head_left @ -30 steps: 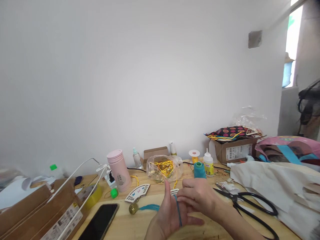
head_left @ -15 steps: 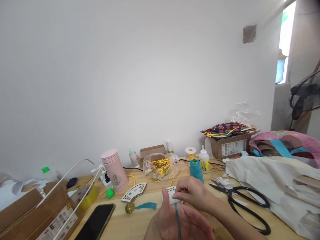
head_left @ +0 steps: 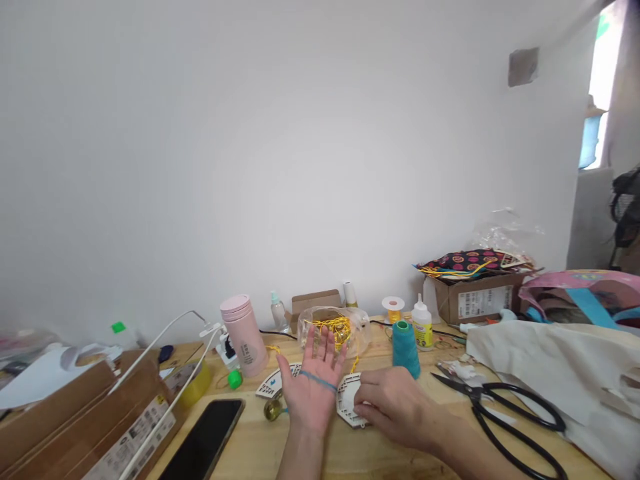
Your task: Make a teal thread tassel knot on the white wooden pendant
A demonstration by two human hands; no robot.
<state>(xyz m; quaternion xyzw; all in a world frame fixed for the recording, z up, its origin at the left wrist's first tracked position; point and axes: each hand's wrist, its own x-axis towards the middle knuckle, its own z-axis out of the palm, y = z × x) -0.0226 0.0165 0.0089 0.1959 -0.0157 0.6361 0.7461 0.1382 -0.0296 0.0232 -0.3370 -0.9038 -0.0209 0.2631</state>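
Note:
My left hand [head_left: 315,383] is raised palm up, fingers stretched out, with teal thread [head_left: 319,379] looped across the palm. Close to its right, my right hand [head_left: 395,403] has its fingers curled together; what they pinch, if anything, is hidden. Partly under that hand lies a white openwork octagonal piece [head_left: 347,402] with a yellow cord. Behind my left hand are a white fan-shaped piece [head_left: 273,382] and a gold bell [head_left: 273,409], whose teal tassel is mostly covered. A cone of teal thread [head_left: 405,353] stands beyond my right hand.
Black scissors [head_left: 475,395] lie open at the right beside white cloth [head_left: 545,373]. A glue bottle [head_left: 423,325], a plastic bag of yellow cords [head_left: 333,330] and a pink tumbler [head_left: 245,337] stand behind. At left are a phone [head_left: 203,440] and a cardboard box [head_left: 95,427].
My left hand has risen and turned upright, its fingers now extended, the thread lying across the palm. My right hand has moved away to its right and lower. The view has shifted slightly left.

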